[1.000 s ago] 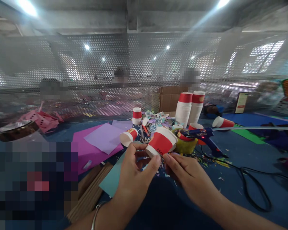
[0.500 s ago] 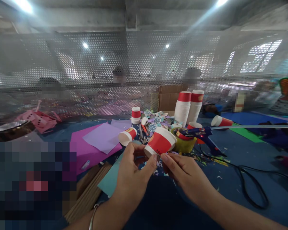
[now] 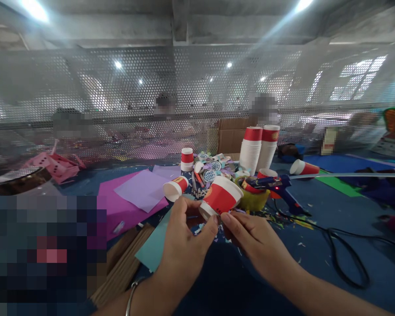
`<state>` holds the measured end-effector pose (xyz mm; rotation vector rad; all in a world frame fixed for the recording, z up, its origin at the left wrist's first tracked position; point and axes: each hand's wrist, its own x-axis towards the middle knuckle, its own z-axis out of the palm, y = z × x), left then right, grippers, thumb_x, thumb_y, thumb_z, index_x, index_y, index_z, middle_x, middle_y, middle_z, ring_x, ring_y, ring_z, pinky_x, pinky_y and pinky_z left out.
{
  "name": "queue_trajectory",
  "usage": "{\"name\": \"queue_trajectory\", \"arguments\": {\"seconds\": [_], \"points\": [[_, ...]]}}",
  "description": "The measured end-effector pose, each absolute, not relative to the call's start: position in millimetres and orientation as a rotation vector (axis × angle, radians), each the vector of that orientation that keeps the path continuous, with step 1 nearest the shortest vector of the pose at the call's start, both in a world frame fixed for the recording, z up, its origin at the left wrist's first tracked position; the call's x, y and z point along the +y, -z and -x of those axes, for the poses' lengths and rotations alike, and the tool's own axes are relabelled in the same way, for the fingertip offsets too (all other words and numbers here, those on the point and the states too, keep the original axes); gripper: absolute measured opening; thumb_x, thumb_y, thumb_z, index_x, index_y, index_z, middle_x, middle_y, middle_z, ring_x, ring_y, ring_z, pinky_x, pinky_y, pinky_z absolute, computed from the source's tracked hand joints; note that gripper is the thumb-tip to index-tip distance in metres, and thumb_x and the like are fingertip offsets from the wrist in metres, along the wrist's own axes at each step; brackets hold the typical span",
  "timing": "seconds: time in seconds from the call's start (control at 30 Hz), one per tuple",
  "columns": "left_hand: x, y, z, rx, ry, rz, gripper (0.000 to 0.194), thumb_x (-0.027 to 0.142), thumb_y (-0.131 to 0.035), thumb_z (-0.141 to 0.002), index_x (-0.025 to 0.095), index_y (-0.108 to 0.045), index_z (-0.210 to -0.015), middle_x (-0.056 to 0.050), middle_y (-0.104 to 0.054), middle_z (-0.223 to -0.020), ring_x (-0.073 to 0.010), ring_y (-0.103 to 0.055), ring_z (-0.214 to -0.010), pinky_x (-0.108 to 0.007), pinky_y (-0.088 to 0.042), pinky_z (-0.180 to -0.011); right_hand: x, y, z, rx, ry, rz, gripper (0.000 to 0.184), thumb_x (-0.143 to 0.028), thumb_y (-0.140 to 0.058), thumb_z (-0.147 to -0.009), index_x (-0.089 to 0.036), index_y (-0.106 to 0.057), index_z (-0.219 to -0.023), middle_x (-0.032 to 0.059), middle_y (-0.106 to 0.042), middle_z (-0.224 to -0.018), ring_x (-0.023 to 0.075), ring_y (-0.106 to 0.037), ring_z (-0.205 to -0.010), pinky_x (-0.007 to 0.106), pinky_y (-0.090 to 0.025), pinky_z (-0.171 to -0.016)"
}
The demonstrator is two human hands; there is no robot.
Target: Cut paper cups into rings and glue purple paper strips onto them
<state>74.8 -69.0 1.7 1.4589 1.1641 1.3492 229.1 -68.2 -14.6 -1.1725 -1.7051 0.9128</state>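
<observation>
The left hand point(image 3: 183, 241) gripped the paper cup point(image 3: 221, 196) by its base, likely best for something light, crushable; alongside, the right hand point(image 3: 255, 235) pinched its wall.

No text, brand or number can be read. The tilted paper cup point(image 3: 222, 197) at the centre has small dark characters on its red band, near the base, and an orange emblem point(image 3: 208, 193) beside them; both are too small to make out. Dark lettering on a yellow patch marks the cup lying on its side point(image 3: 175, 189), also illegible. Of the 2 tall stacks behind, the right stack point(image 3: 266, 151) has a gold emblem on its top cup. Pale markings on the blue glue gun point(image 3: 285, 183) are blurred.
</observation>
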Motion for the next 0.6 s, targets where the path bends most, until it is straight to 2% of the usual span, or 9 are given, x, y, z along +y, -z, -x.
{"name": "queue_trajectory", "arguments": {"seconds": [0.37,0.6], "points": [[-68.7,-1.8,-74.3,1.155,-1.330,-1.457,0.020,0.028,-0.067,-0.080,0.020,-0.049,-0.087,-0.004,-0.060,-0.088,-0.0188,-0.063,-0.081,-0.036,-0.053,-0.073,-70.4,10.0,-229.9,-1.751,-0.894,1.176,0.045,-0.050,-0.040,-0.097,-0.020,-0.051,-0.066,-0.0009,-0.044,-0.062,0.0127,-0.037,-0.056,0.026,-0.029,-0.052],[-68.3,-7.6,-76.7,1.230,-1.350,-1.446,0.023,0.026,-0.069,-0.074,0.019,-0.050,-0.084,-0.004,-0.061,-0.084,-0.0175,-0.060,-0.076,-0.029,-0.051,-0.062,-69.0,15.2,-229.5,-1.718,-0.928,1.166,0.047,-0.055,-0.041,-0.096,-0.019,-0.051,-0.067,-0.0017,-0.042,-0.061,0.0115,-0.035,-0.054,0.024,-0.027,-0.047]]}}
